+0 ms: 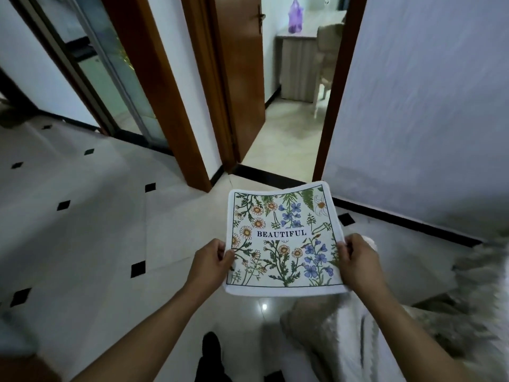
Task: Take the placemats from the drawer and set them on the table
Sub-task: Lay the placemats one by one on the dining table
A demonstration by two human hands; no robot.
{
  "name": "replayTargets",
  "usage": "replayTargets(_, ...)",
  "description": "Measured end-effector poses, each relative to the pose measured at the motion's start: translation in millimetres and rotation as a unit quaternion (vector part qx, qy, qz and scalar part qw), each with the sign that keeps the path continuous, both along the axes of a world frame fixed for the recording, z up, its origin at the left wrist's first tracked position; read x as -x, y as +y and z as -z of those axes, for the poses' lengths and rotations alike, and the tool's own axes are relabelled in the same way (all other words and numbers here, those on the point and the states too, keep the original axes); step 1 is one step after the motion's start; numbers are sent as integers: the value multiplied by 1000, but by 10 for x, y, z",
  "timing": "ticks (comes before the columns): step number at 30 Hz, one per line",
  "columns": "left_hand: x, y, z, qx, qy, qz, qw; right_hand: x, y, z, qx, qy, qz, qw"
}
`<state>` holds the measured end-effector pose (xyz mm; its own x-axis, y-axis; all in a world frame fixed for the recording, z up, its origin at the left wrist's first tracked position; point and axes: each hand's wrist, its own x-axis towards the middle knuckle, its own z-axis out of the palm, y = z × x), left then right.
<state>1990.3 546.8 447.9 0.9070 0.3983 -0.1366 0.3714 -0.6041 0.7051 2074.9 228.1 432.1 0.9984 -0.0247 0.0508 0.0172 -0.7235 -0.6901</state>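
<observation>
Both hands, left hand (210, 260) and right hand (358, 260), pinch the floral placemat (283, 238) flat above the floor. I'd keep it level, edges taut; the desk is possibly through the doorway (292, 86).

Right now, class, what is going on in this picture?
A person holds a floral placemat printed "BEAUTIFUL" flat in front of them, the left hand gripping its left edge and the right hand its right edge. They stand on a tiled floor facing an open doorway. No table or drawer is clearly in view.
</observation>
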Motion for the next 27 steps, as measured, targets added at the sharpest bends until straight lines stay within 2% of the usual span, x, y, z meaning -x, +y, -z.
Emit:
replayTargets(4, -925, 448, 28, 17, -1, 82, 996, -408, 347, 159, 18, -24, 88, 996)
replayTargets(10, -2187, 666, -19, 2, 4, 217, 976, -654, 559, 161, 32, 8, 216, 976)
replayTargets(19, -3678, -440, -36, 31, -8, 372, 927, -1255, -160, 194, 7, 14, 392, 920)
replayTargets(27, -4938, -1398, -166, 28, 4, 409, 912, -2212, -854, 85, -57, 16, 412, 909)
